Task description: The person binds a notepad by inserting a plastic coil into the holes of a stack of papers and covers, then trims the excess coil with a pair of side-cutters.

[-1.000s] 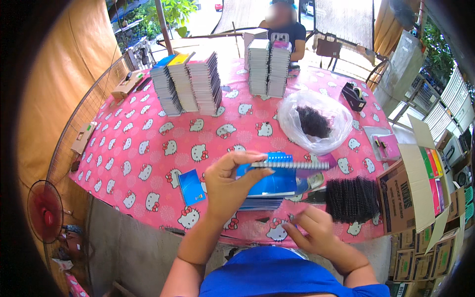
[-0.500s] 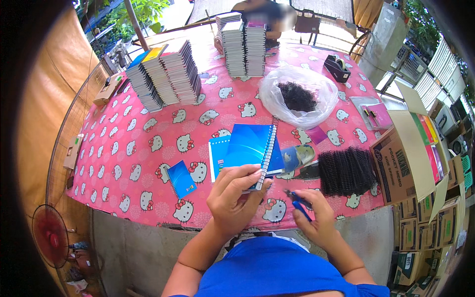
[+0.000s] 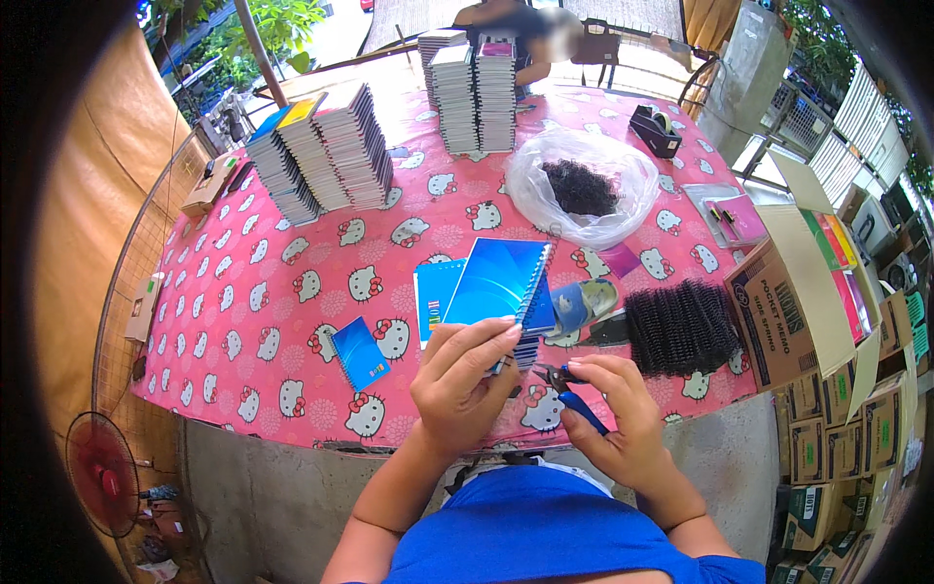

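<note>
Left hand (image 3: 465, 384) grips blue notebook (image 3: 501, 284) by its near edge, tilted up w/ spiral side facing right hand (image 3: 615, 414). Right hand shut on small blue-handled pliers (image 3: 574, 391), tips near spiral, prob. to reach wire end. Black coils (image 3: 678, 326) right of notebook on bench (image 3: 282, 292).

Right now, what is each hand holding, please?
Left hand: closed on the blue spiral notebook.
Right hand: closed on the blue-handled pliers.

Pink cartoon-print tablecloth (image 3: 292, 292), concrete floor (image 3: 263, 487), red fan (image 3: 102, 472), stacked cardboard boxes (image 3: 846, 438), daylight
</note>
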### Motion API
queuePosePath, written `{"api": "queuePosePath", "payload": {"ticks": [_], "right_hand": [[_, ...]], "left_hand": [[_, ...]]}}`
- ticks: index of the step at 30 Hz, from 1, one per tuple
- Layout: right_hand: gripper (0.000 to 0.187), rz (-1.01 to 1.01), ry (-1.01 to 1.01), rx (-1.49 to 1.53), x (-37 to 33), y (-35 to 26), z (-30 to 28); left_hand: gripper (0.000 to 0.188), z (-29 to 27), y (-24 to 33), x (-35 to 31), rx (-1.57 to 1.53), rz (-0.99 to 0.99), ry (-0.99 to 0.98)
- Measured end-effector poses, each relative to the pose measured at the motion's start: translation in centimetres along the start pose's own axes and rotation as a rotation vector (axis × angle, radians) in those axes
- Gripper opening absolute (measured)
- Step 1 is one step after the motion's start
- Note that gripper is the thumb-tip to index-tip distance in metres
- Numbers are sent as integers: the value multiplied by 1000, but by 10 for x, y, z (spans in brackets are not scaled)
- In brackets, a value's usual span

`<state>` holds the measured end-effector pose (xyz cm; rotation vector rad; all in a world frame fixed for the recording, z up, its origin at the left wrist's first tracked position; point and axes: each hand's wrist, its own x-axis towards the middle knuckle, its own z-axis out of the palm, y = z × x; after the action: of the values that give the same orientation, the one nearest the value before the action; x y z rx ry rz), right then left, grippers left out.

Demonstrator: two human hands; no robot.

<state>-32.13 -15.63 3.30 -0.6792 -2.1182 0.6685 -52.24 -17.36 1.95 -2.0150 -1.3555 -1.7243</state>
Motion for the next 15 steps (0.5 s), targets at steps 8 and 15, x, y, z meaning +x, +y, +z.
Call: {"api": "queuePosePath", "payload": {"ticks": [8,15], "right_hand": [[44,-11,1,-29,5,-6,1],[46,-83,37,-150,13,-10,0]], "left_hand": [[32,15,3,-1,-36,-117,111],[32,22,2,1,42,1,126]]}}
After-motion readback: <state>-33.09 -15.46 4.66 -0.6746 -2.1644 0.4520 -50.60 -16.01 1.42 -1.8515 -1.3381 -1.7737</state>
